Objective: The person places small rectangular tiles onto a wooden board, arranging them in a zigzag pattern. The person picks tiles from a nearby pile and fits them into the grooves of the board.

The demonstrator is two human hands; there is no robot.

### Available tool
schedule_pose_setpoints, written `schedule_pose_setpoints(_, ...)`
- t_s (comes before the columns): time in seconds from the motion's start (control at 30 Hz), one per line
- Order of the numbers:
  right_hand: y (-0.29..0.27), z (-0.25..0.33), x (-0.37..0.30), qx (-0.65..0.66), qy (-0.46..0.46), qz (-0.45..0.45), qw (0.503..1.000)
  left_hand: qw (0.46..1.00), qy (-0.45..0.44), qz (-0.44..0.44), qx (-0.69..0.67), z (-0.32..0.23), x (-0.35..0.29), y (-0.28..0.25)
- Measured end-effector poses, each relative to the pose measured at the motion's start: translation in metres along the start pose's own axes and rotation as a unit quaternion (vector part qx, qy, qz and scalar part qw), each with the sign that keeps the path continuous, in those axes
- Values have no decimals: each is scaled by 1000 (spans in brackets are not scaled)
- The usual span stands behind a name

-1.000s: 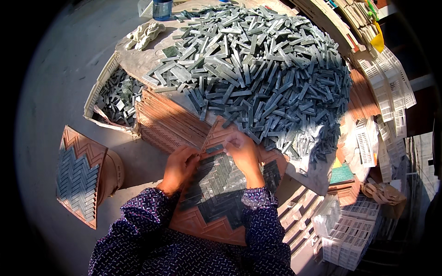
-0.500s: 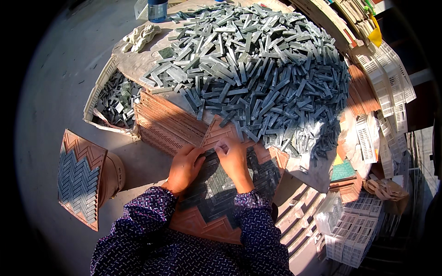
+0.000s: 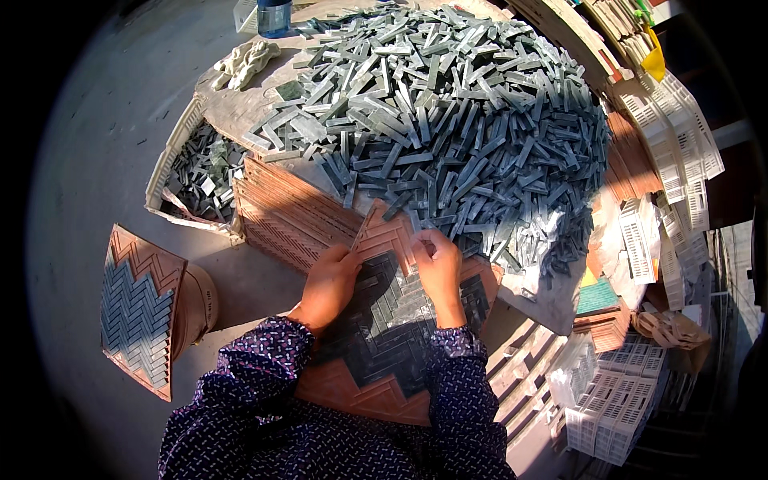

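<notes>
A reddish-brown moulded board [image 3: 392, 392] with herringbone grooves lies in front of me. Dark stone strips [image 3: 384, 336] fill its middle in a zigzag band, and bare grooves show at its far and near ends. My left hand [image 3: 328, 286] is closed at the board's upper left edge; whatever its fingers may hold is hidden. Over the upper right part of the board, my right hand [image 3: 438, 268] has its fingers curled in a pinch, and I cannot make out what is between them. Just beyond lies a big heap of loose grey-green stone strips [image 3: 472, 144].
A stack of similar boards [image 3: 292, 212] leans left of the heap, beside a crate of dark pieces [image 3: 200, 180]. A filled board [image 3: 140, 312] rests on a round drum [image 3: 200, 300] at left. White gloves [image 3: 244, 64] lie far left; white plastic crates [image 3: 616, 408] stand at right.
My right hand has moved to the right, away from the left one, uncovering more of the board's far end. My left hand has shifted slightly, and its fingers are more tucked in.
</notes>
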State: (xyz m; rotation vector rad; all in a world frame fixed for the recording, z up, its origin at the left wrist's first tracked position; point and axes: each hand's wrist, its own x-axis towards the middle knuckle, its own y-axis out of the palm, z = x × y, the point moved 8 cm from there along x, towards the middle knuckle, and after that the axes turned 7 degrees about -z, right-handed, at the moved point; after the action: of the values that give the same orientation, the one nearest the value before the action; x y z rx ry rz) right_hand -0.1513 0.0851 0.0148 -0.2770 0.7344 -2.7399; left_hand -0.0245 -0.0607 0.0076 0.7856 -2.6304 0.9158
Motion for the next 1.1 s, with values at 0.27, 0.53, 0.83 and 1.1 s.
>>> schedule_pose_setpoints(0.27,38,57,28,-264,-276,10,924,1000,-23,9,-13,6,4,3)
schedule_pose_setpoints(0.53,50,75,-4,-195,-409,81,888,982,-127,18,-136,25,1,-2)
schedule_pose_setpoints(0.83,34,46,3,-153,-220,163,950,998,-43,4,-51,4,8,-7)
schedule_pose_setpoints(1.1,33,35,3,-131,-158,171,964,998,-62,17,-23,15,12,-5)
